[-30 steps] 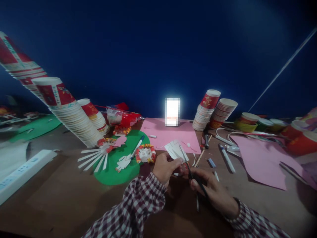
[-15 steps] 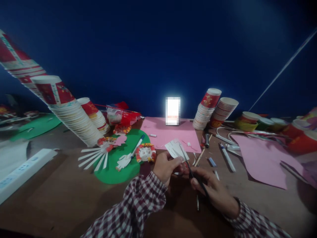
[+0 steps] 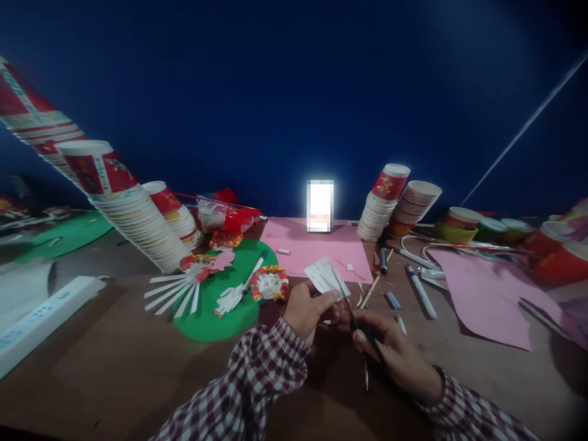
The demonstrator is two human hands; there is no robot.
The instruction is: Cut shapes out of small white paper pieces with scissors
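Note:
Between the thumb and fingers of my left hand (image 3: 307, 313) is a white piece of paper (image 3: 321, 274) with thin dark lines drawn on it. A red patterned part shows just below it, by my fingertips. My right hand (image 3: 402, 349) is closed around dark-handled scissors (image 3: 374, 346). Their blades point up and away from me and lie against the paper's right side; how far they are apart I cannot make out. To the left, a lion-like paper face (image 3: 270, 285) with a red and yellow mane rests partly on a green sheet (image 3: 220, 327).
Tall paper cup stacks lean at left (image 3: 133, 208) and stand at back right (image 3: 383, 202). A pink sheet (image 3: 280, 236) lies ahead, a second pink sheet (image 3: 487, 306) at right. A white marker (image 3: 421, 294) lies near my right hand; a power strip (image 3: 50, 315) is at far left.

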